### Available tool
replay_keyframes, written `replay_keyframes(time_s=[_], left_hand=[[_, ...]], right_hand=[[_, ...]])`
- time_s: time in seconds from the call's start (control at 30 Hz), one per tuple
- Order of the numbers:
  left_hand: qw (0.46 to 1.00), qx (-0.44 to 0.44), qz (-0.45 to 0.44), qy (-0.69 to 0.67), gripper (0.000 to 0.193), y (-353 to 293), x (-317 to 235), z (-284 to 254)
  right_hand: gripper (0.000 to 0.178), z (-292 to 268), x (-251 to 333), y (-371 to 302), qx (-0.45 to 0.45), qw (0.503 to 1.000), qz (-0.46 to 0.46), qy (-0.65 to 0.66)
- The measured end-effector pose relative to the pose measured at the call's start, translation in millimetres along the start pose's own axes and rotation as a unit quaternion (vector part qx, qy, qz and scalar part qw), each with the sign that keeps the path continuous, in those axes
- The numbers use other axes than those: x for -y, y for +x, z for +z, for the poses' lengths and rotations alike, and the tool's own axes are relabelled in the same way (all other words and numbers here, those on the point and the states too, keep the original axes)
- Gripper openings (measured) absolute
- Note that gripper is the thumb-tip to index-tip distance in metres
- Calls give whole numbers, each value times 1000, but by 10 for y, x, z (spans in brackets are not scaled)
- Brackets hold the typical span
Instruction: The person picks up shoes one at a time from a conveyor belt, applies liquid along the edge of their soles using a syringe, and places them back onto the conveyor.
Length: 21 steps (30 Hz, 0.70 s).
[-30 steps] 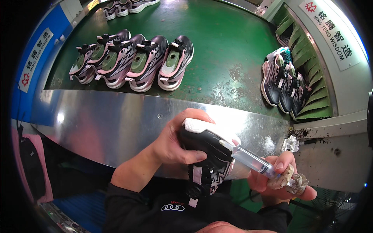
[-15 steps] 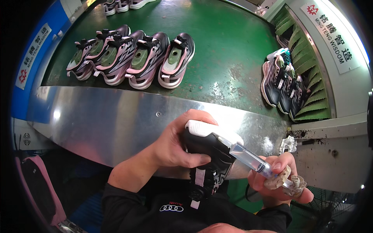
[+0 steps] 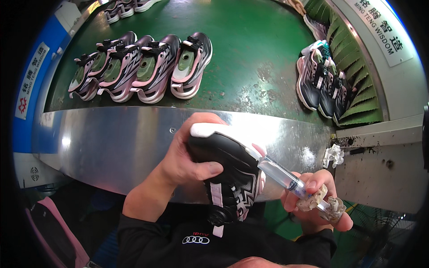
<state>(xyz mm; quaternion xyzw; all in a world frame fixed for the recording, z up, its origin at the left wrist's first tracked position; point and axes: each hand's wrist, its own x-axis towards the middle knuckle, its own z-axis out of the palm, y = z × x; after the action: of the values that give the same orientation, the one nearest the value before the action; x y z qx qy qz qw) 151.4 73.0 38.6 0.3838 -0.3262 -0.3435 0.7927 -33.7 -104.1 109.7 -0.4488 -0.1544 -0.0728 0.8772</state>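
Note:
My left hand (image 3: 187, 156) is closed round the toe of a black sneaker (image 3: 223, 158) with a white sole, a pink tongue strip and a dial on its lacing. The toe points away from me, with the heel end near my chest. In my right hand (image 3: 315, 192) is a clear syringe (image 3: 281, 174) with some fluid inside. Its grip and plunger end are wrapped in crumpled whitish material, and my thumb lies at the plunger end. The syringe's tip meets the sneaker's side, where the upper joins the sole.
Behind the metal ledge (image 3: 111, 134), a green belt (image 3: 241, 76) carries several pink-and-black sneakers (image 3: 149, 67) at left. More sneakers (image 3: 313, 80) stand at right against a green strip curtain (image 3: 357, 85). Crumpled white material (image 3: 333, 156) sticks at the ledge's right end. A pink-edged chair (image 3: 58, 228) is at lower left.
The sneaker, both hands and the syringe have shifted slightly left in view. The sneaker is turned a little, and the syringe tip stays at its sole edge. The view itself has moved slightly.

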Motion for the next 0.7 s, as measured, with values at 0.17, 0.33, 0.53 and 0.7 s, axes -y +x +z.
replay_keyframes(time_s=[0.17,0.33,0.53,0.7], left_hand=[[997,-46,-40,-47,65,-2,-2,-35],[993,-106,-48,-4,74,45,38,-59],[992,-65,-97,-53,69,109,45,-118],[973,-114,-119,-163,61,93,39,-131]], right_hand=[[94,-44,-50,-99,-41,999,-7,-17],[97,-135,-117,-206,-68,998,13,11],[99,-250,-213,-357,-74,997,22,8],[100,-283,-288,-450,-78,997,22,14]])
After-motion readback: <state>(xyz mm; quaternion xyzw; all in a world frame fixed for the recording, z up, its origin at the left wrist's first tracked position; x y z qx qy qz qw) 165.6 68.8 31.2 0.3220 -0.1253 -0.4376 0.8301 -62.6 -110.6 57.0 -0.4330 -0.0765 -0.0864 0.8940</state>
